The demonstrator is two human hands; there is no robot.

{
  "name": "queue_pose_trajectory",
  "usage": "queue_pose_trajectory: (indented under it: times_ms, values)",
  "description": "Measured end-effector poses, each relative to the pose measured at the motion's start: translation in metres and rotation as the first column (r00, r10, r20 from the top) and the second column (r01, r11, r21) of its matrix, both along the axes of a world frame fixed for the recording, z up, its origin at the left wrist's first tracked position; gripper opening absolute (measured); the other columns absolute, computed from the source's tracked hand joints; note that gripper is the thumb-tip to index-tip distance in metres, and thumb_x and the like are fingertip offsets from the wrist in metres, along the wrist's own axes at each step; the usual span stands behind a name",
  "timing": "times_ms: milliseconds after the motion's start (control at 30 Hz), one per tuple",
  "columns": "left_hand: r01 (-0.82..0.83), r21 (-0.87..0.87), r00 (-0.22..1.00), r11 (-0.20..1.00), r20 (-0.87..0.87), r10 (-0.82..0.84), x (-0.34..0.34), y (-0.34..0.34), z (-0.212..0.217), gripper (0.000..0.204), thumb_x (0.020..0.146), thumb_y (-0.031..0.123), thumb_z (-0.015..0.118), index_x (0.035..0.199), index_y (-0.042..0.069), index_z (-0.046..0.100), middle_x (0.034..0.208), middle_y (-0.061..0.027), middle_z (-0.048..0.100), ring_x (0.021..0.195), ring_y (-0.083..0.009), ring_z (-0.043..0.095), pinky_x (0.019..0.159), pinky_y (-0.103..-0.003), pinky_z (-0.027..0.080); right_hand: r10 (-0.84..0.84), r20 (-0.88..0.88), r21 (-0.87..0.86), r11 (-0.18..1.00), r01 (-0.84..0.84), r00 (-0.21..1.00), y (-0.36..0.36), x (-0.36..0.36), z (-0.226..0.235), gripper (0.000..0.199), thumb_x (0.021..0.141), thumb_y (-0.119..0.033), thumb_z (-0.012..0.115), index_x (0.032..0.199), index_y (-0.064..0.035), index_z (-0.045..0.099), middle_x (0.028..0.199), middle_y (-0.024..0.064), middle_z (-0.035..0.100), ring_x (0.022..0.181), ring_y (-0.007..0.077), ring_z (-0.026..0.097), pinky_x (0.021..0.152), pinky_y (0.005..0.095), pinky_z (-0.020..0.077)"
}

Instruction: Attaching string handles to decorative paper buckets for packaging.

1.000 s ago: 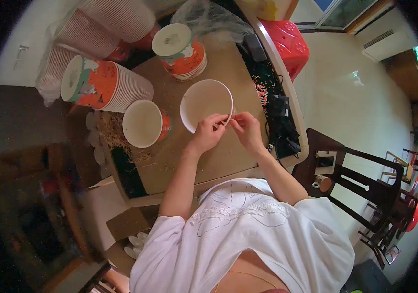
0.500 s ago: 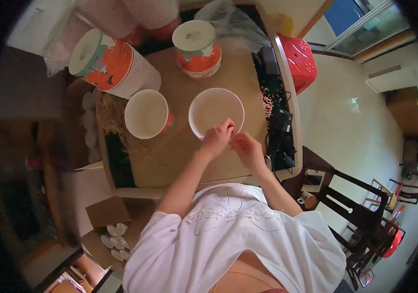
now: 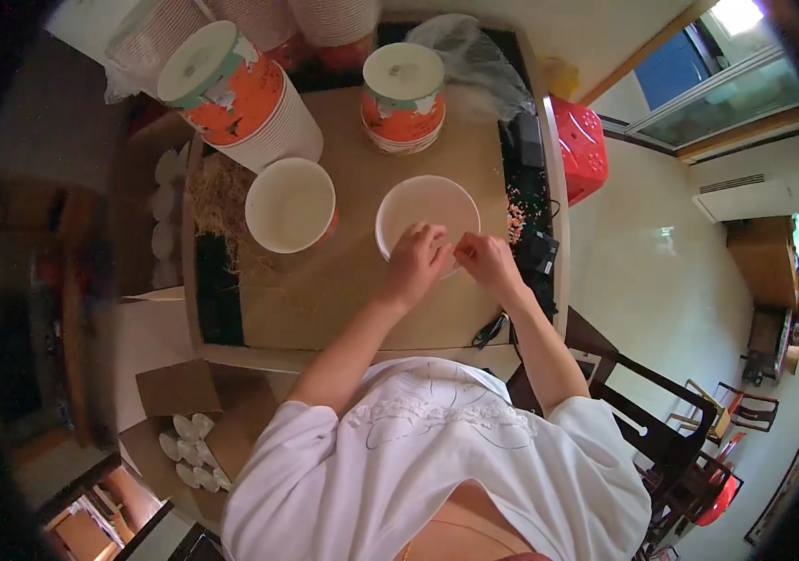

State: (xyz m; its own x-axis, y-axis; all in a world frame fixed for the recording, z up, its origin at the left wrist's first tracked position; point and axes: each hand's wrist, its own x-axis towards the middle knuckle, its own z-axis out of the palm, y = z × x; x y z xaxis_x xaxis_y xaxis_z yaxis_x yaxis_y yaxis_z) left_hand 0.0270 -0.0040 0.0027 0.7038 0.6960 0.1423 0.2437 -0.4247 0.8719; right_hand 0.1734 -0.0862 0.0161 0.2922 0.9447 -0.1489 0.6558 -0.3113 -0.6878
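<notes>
the bowl lies at twelve o'clock from the half-curled left hand, ten from the curled right hand. whether either grips anything is unclear.

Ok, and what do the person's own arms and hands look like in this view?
The left hand and right hand are both bare, with no gloves. No watch or bracelet shows on either wrist; rings are too small to tell. The forearms are uncovered, and loose, plain white short sleeves end around the elbows.
</notes>
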Motion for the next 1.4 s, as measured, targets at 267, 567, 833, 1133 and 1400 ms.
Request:
queue_pose_trajectory:
  times_ms: [267,567,833,1133,1400]
  values:
    - [-0.29,-0.176,0.956,0.941,-0.018,0.291,-0.05,-0.043,-0.02,0.014,0.078,0.016,0.065,0.081,0.004,0.059,0.069,-0.0054,0.049,0.062,-0.016,0.05,0.055,-0.031,0.041,-0.248,-0.31,-0.096,0.969,0.23,0.918,0.011,-0.018,0.018,0.014,0.081,-0.013,0.059,0.08,0.0013,0.059,0.067,0.0133,0.063,0.059,0.0229,0.064,0.054,0.0334,0.0498]
    - [-0.465,-0.203,0.876,0.862,0.03,0.48,-0.024,-0.034,-0.057,0.021,0.075,0.022,0.07,0.074,0.004,0.057,0.061,-0.003,0.045,0.057,-0.0159,0.046,0.052,-0.03,0.037,-0.312,-0.397,-0.061,0.947,0.315,0.863,0.018,-0.028,0.007,0.012,0.082,-0.011,0.06,0.081,0.0012,0.058,0.064,0.0114,0.062,0.054,0.0177,0.063,0.048,0.0296,0.0496]
    - [-0.387,-0.118,0.909,0.914,0.117,0.4,-0.042,-0.034,-0.052,0.014,0.076,0.011,0.067,0.08,0.004,0.055,0.072,-0.0057,0.047,0.06,-0.0163,0.048,0.055,-0.032,0.04,-0.311,-0.404,-0.049,0.946,0.319,0.86,0.017,-0.026,0.004,0.012,0.083,-0.011,0.059,0.083,0.0013,0.059,0.063,0.0105,0.061,0.053,0.0168,0.062,0.049,0.0284,0.0496]
    - [-0.507,-0.369,0.819,0.779,0.076,0.569,-0.055,-0.001,-0.068,0.015,0.079,0.011,0.064,0.089,0.003,0.056,0.077,0.0003,0.057,0.062,-0.0072,0.05,0.056,-0.023,0.042,-0.305,-0.409,-0.085,0.951,0.297,0.86,0.018,-0.025,0.007,0.01,0.085,-0.008,0.058,0.086,0.0017,0.058,0.069,0.0088,0.064,0.056,0.0133,0.062,0.049,0.025,0.0491]
    - [-0.053,-0.712,0.916,0.7,0.244,0.318,-0.029,0.031,0.044,0.013,0.087,0.007,0.055,0.098,0.001,0.056,0.09,-0.0045,0.06,0.073,-0.0109,0.06,0.067,-0.025,0.05,-0.227,-0.314,-0.004,0.971,0.237,0.922,0.011,-0.025,0.007,0.013,0.081,-0.013,0.059,0.084,-0.0004,0.058,0.066,0.0143,0.062,0.058,0.0208,0.063,0.054,0.0326,0.0487]
